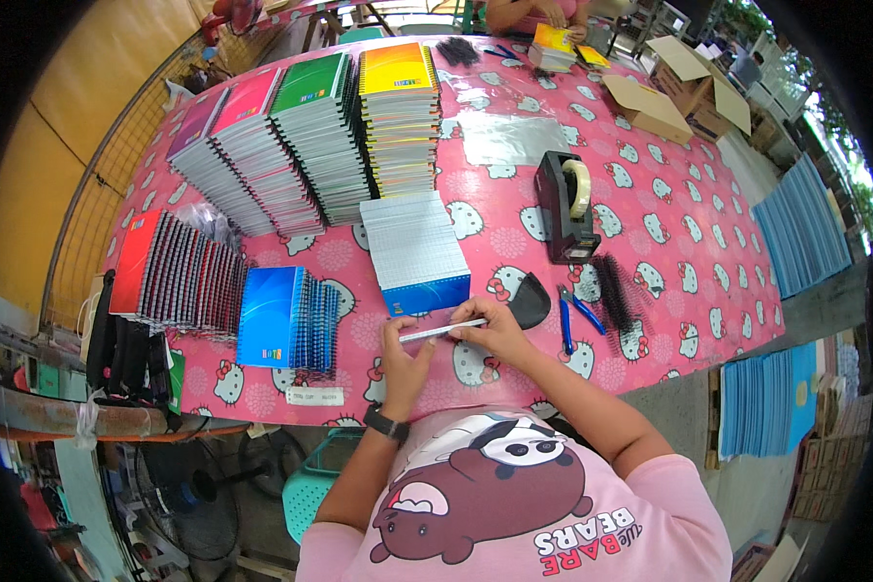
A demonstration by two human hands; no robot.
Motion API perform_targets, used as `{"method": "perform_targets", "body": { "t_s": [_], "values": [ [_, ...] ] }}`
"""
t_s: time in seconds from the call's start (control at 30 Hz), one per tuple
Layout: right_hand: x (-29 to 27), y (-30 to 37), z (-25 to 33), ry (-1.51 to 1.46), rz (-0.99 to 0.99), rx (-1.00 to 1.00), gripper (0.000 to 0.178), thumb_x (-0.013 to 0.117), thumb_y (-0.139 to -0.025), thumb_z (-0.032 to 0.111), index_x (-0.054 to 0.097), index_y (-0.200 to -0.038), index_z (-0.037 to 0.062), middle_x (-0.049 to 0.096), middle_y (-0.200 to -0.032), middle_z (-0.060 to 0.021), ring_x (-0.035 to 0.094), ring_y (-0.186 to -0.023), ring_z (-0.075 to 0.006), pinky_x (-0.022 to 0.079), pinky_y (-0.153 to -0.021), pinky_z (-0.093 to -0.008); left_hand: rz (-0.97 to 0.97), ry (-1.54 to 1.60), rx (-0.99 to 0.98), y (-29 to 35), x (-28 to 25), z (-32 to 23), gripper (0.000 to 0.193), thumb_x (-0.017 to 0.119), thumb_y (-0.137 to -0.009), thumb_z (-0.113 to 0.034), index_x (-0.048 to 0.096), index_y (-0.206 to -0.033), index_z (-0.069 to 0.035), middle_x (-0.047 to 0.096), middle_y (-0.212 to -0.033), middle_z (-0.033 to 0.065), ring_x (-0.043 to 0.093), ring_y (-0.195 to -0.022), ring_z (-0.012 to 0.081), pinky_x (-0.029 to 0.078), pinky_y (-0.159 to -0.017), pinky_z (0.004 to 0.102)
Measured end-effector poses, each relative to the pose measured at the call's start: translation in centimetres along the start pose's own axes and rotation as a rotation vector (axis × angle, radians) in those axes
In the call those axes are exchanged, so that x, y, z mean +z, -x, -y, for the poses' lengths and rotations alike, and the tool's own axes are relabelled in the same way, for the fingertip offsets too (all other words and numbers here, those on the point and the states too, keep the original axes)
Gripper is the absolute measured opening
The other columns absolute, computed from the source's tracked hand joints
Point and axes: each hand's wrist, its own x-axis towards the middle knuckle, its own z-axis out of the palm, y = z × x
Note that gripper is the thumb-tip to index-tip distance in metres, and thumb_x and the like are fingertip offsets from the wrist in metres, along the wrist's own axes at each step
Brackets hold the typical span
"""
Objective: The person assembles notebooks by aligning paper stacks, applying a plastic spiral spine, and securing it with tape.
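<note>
My left hand [403, 354] and my right hand [495, 330] both pinch a thin white strip [443, 331], held level just above the pink patterned tablecloth [514, 209]. Directly beyond the strip lies a short stack of white ruled sheets with a blue cover edge [415, 252]. A dark fan-shaped piece [532, 301] sits beside my right hand. Blue-handled pliers [574, 315] and a bundle of black spiral bindings [619, 291] lie to the right of it.
Stacks of spiral notebooks [310, 136] fill the far left; more stand on edge at left [189, 276], [286, 318]. A black tape dispenser [565, 206] stands right of centre. Cardboard boxes [679, 92] and another person's hands [553, 15] are at the far end. Blue sheet piles [800, 228] lie off the table, right.
</note>
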Motion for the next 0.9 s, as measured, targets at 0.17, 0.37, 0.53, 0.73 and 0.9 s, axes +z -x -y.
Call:
{"method": "perform_targets", "body": {
  "t_s": [0.17,0.37,0.53,0.73,0.9],
  "values": [
    [0.1,-0.1,0.1,0.152,-0.071,-0.123,0.019,0.069,-0.074,0.004,0.062,-0.092,0.0039,0.060,-0.084,-0.0032,0.057,-0.076,-0.0112,0.045,-0.069,-0.0249,0.046,-0.594,0.590,-0.8,2.0,-4.6,0.038,0.062,-0.075,-0.005,0.052,-0.112,-0.002,0.056,-0.101,0.0138,0.053,-0.094,0.0306,0.042,-0.083,0.0375],
    [-3.7,1.4,3.3,0.623,-0.111,-0.359,0.021,0.068,-0.072,0.004,0.064,-0.092,0.0056,0.060,-0.080,-0.0102,0.058,-0.075,-0.0253,0.047,-0.069,-0.0329,0.226,-0.625,0.498,-1.8,1.5,-3.0,0.027,0.056,-0.074,0.002,0.061,-0.100,-0.004,0.057,-0.090,0.0110,0.053,-0.085,0.0295,0.043,-0.073,0.0389],
    [-13.2,4.0,3.2,0.577,-0.585,-0.012,0.013,0.066,-0.075,0.006,0.065,-0.089,0.0047,0.064,-0.080,-0.0120,0.061,-0.074,-0.0289,0.049,-0.067,-0.0343,0.219,-0.619,0.444,-1.8,1.3,-4.2,0.020,0.058,-0.074,0.000,0.063,-0.093,-0.004,0.055,-0.086,0.0115,0.051,-0.083,0.0299,0.041,-0.074,0.0391],
    [-17.7,6.6,-1.0,1.193,-0.582,0.202,0.012,0.066,-0.072,0.010,0.065,-0.083,0.0051,0.059,-0.087,-0.0122,0.057,-0.086,-0.0318,0.049,-0.072,-0.0398,0.153,-0.606,0.480,-1.6,1.9,-4.3,0.020,0.064,-0.071,-0.005,0.063,-0.092,-0.006,0.052,-0.083,0.0095,0.049,-0.083,0.0281,0.038,-0.074,0.0409],
    [-17.0,6.1,-1.5,1.323,-0.564,0.120,0.014,0.064,-0.073,0.009,0.061,-0.085,0.0032,0.055,-0.093,-0.0134,0.052,-0.090,-0.0328,0.047,-0.076,-0.0430,0.185,-0.626,0.472,-1.5,1.8,-3.6,0.020,0.069,-0.070,-0.012,0.064,-0.089,-0.009,0.050,-0.082,0.0073,0.048,-0.083,0.0259,0.035,-0.071,0.0385]
  ]
}}
